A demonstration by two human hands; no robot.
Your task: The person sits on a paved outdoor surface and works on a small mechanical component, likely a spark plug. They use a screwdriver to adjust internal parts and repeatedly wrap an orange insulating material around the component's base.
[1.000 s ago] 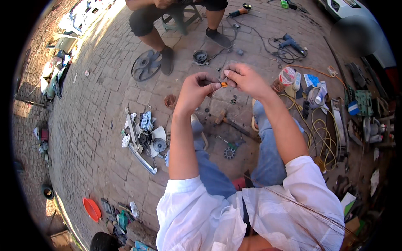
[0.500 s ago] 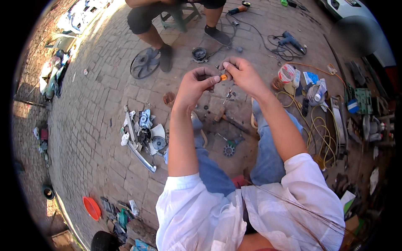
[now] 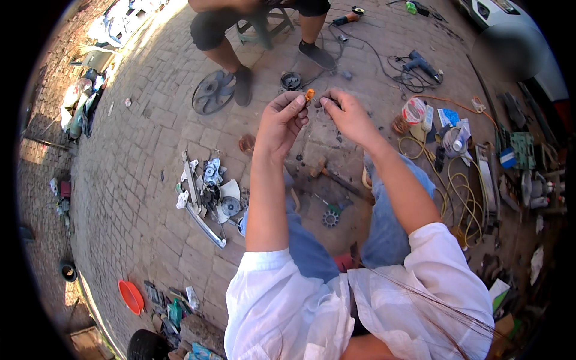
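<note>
My left hand [image 3: 281, 125] pinches a small orange part [image 3: 309, 95] between thumb and fingers; it sticks up above the fingertips, and its exact kind is too small to tell. Just to the right, apart from it, my right hand [image 3: 351, 117] is closed, thumb against fingers. Whatever those fingertips hold, if anything, is hidden. Below the hands, between my knees, a hammer [image 3: 336, 179] lies on the brick paving. Nearer to me are a screwdriver [image 3: 322, 198] and a dark toothed round part [image 3: 330, 219].
A pile of metal and plastic parts [image 3: 211, 198] lies left of my legs. Ahead, a person sits on a stool [image 3: 264, 27] beside a fan wheel [image 3: 213, 93]. Rightward are a heat-gun-shaped tool [image 3: 422, 65], coiled yellow hose [image 3: 462, 204] and a green case [image 3: 523, 150]. An orange basin [image 3: 131, 297] stands lower left.
The orange part, earlier between both hands' fingertips, has risen with my left hand's fingers. My right hand has come away from it and sits slightly lower. The whole view has shifted a little.
</note>
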